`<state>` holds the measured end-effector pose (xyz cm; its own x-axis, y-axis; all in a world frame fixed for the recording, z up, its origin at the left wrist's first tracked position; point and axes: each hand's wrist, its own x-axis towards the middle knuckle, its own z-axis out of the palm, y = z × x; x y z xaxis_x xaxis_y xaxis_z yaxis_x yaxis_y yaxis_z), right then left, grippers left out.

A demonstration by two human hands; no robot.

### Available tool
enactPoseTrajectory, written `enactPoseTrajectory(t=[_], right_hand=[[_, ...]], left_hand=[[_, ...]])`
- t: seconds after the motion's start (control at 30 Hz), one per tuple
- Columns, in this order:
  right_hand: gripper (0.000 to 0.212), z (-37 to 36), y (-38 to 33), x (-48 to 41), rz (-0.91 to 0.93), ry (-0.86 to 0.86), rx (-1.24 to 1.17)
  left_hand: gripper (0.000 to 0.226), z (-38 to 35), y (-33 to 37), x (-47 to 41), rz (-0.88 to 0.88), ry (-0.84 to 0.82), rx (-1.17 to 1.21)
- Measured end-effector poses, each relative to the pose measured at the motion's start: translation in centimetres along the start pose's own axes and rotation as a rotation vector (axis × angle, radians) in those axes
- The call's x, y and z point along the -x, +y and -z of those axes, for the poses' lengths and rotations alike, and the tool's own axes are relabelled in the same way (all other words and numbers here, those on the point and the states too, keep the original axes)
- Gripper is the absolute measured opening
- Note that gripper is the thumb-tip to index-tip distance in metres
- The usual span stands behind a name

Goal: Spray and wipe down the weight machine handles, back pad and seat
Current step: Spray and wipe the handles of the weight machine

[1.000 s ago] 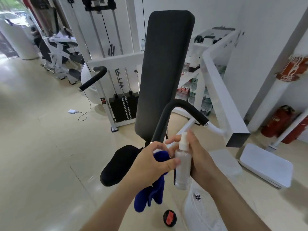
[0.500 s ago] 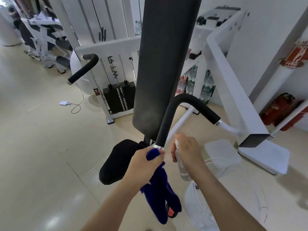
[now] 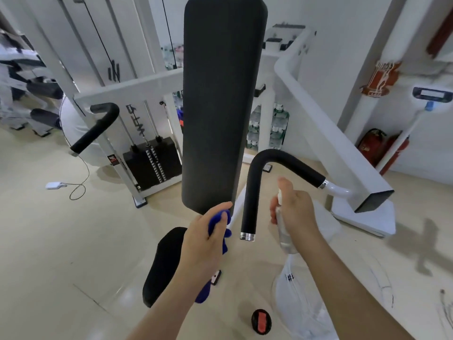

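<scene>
A tall black back pad (image 3: 220, 101) stands upright in the middle of the white weight machine, with the black seat (image 3: 164, 263) below it. A curved black foam handle (image 3: 252, 192) hangs just right of the pad; a second black handle (image 3: 95, 130) sticks out at the left. My left hand (image 3: 203, 244) grips a blue cloth (image 3: 218, 224) at the pad's bottom edge, left of the near handle. My right hand (image 3: 294, 212) holds a clear spray bottle (image 3: 284, 234) upright, its nozzle facing the near handle from the right.
A black weight stack (image 3: 152, 163) sits behind the pad. A white frame arm (image 3: 326, 133) slopes down at the right to a white base. Red fire extinguishers (image 3: 372, 146) stand by the wall. A white fan (image 3: 301, 303) and a small black-and-red object (image 3: 261, 321) lie on the beige floor.
My view has shifted, so the near handle now stands free between my hands. My left hand with the cloth has come off the handle's lower end; the bottle stays in my right hand.
</scene>
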<state>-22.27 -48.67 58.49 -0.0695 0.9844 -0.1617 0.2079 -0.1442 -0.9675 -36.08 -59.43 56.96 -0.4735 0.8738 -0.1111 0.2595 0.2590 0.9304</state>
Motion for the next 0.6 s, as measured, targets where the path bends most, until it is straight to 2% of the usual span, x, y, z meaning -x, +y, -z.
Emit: enactPoseTrajectory(t=[0.1,0.27,0.37,0.5,0.6], right_hand=[[0.053,-0.2,-0.4,-0.3,0.041,0.053,-0.024],[0.059,0.9,-1.5,-1.3,-0.032,0.149,-0.058],[0.051,1.5,-1.6,-2.0,-0.040,0.209,-0.086],[0.049,2.5,-0.7,-2.5,-0.090,0.301,-0.160],[0.056,3.5,-0.1,-2.9,-0.153,0.282,-0.175]], left_hand=[[0.026,0.3,0.3,-0.8,0.020,-0.052,0.105],[0.036,0.4,1.6,-1.9,-0.043,-0.068,0.154],[0.032,0.0,2.6,-2.6,-0.092,-0.074,0.208],[0.028,-0.9,4.4,-4.7,-0.132,-0.048,0.261],[0.030,-1.2,6.0,-7.1,-0.219,0.007,0.232]])
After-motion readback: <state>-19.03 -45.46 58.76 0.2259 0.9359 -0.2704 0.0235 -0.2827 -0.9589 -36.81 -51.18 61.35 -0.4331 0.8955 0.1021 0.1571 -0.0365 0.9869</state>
